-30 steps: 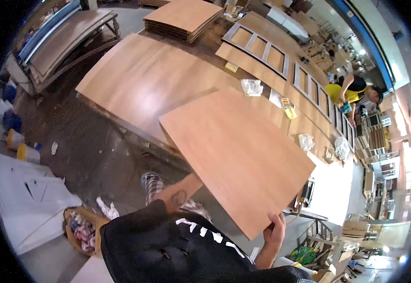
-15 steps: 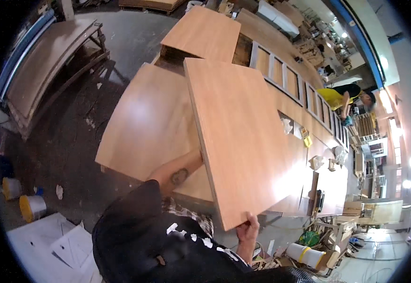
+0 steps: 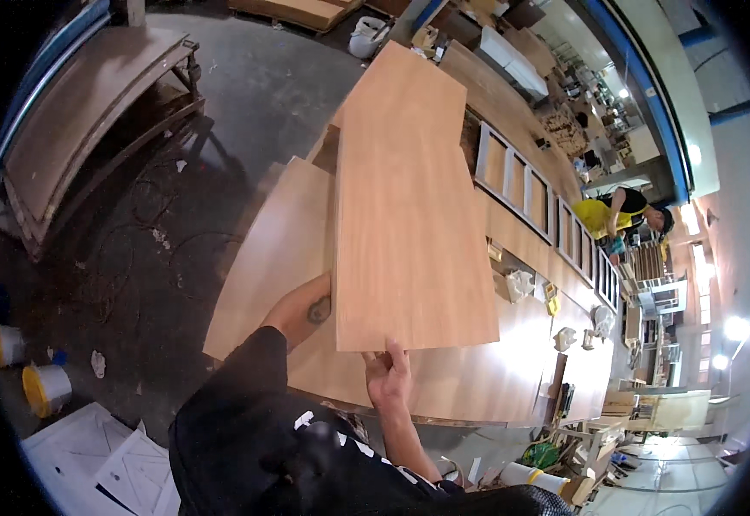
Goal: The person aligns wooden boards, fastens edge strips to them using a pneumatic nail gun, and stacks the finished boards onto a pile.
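Wood panel (image 3: 405, 206) held up over the bench (image 3: 495, 378), lengthwise away from the person. Right hand (image 3: 386, 378) grasps panel's near edge, fingers up over it. Left hand (image 3: 306, 308) at panel's left edge, grip hidden, cannot tell.

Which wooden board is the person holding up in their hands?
The long light board in the middle, gripped at its near edge by the right hand; the other boards lie flat underneath.

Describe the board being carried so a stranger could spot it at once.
Start at the long wooden workbench in the middle. Above its near end is a light brown board, gripped by the left hand and right hand. Only it is lifted, not lying flat.
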